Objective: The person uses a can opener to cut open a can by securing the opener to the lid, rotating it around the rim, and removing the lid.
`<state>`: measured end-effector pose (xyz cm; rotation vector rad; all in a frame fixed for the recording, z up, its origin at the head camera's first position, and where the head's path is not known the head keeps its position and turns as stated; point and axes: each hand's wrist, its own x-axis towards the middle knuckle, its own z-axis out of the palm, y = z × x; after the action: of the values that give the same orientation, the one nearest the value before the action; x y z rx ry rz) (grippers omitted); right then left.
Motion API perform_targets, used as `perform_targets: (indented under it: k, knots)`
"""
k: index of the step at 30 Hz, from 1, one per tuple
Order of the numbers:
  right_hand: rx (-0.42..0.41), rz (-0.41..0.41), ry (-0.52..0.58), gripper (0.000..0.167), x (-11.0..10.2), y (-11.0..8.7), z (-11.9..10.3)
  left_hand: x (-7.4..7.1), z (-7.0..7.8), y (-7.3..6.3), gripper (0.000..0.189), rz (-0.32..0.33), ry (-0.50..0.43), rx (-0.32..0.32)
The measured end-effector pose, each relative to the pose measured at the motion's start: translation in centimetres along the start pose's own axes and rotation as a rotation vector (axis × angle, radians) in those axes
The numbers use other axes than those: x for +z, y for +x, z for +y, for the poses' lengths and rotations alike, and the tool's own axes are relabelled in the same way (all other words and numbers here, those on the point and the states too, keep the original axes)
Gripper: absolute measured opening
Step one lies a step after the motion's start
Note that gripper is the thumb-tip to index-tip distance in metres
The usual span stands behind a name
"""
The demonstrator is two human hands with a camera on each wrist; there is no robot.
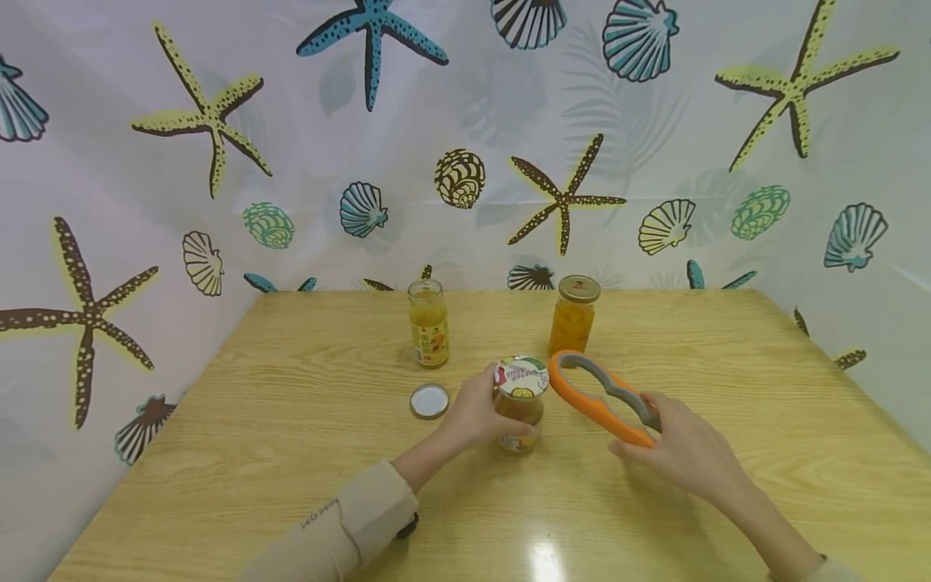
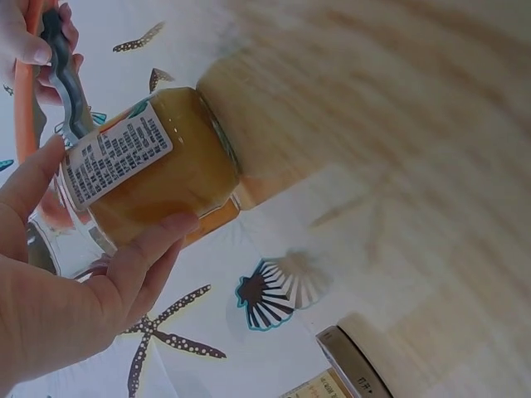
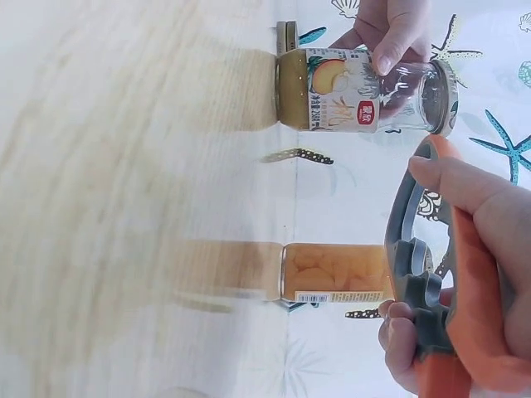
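My left hand (image 1: 473, 416) grips a glass jar (image 1: 518, 416) standing on the table, with thumb and fingers round its side. The jar has a printed white lid (image 1: 521, 377) and a paper label (image 2: 120, 155). Yellowish-brown contents fill its lower part, as the right wrist view shows. In my right hand (image 1: 687, 449) is an orange and grey jar opener (image 3: 477, 290), held by its handle end. Its looped far end points at the jar and sits just right of the lid in the head view.
Behind stand an uncapped jar (image 1: 429, 331) with yellow contents and a capped jar (image 1: 570, 330) of orange fruit pieces. A loose lid (image 1: 429, 401) lies upside down left of the left hand. A patterned curtain (image 1: 465, 121) borders the wooden table (image 1: 291, 420).
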<state>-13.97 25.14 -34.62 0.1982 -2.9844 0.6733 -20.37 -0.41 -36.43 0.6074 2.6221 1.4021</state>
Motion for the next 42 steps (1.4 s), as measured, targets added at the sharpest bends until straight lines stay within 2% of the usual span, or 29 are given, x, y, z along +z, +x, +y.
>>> perform_targets:
  k: [5,10,16,26,33,42]
  knots:
    - [-0.027,0.007,0.083,0.081,-0.1,0.6,-0.8,-0.2,-0.3,0.2,0.073,-0.039,0.013,-0.008]
    - [-0.042,0.028,0.161,0.076,0.0,1.1,-1.6,-0.3,-0.5,0.1,0.07,-0.045,0.022,-0.041]
    - [-0.085,0.019,0.245,0.071,0.4,1.6,-2.7,-0.3,-0.5,-0.1,0.066,-0.05,0.011,-0.019]
    - [-0.137,0.011,0.287,0.069,0.6,2.3,-4.5,-0.2,-0.6,-0.3,0.064,-0.057,0.01,0.016]
    - [-0.143,0.003,0.293,0.074,0.5,2.8,-5.5,-0.3,-0.5,-0.4,0.064,-0.046,0.009,-0.01]
    - [-0.179,-0.001,0.301,0.08,0.8,3.4,-6.2,-0.2,-0.4,-0.5,0.063,-0.047,0.017,0.005]
